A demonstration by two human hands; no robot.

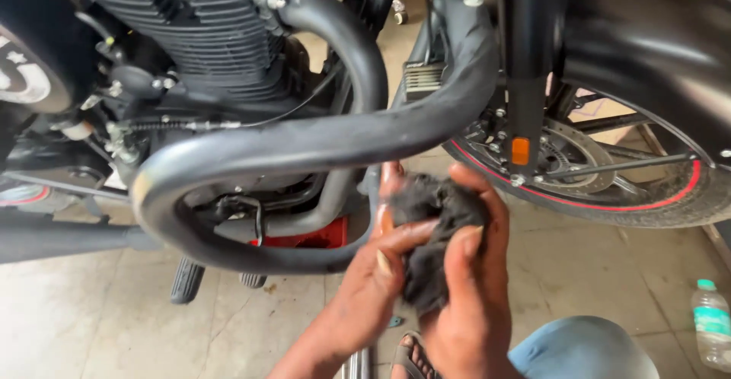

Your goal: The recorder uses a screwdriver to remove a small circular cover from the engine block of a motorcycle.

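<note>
Both sets of fingers are bunched on a dark, dirty rag; the right hand wraps it from the right, thumb and fingers curled over the cloth, while the left hand presses its thumb across the rag's lower left and its fingers go behind it; the rag sits squeezed between the two hands, held in the air just below the thick black guard bar of a motorcycle, close to it, though whether it touches I cannot tell; the bar sweeps in a loop from the upper right down to the left and back under; behind it stands the black finned engine with its exhaust pipe curving down; to the right is the front wheel, its rim edged in red, with the brake disc and an orange reflector on the fork; a footpeg hangs lower left; beneath the hands I see a sandalled foot and a blue-clad knee on the pale tiled floor; a plastic bottle with a green cap stands at the far right.
</note>
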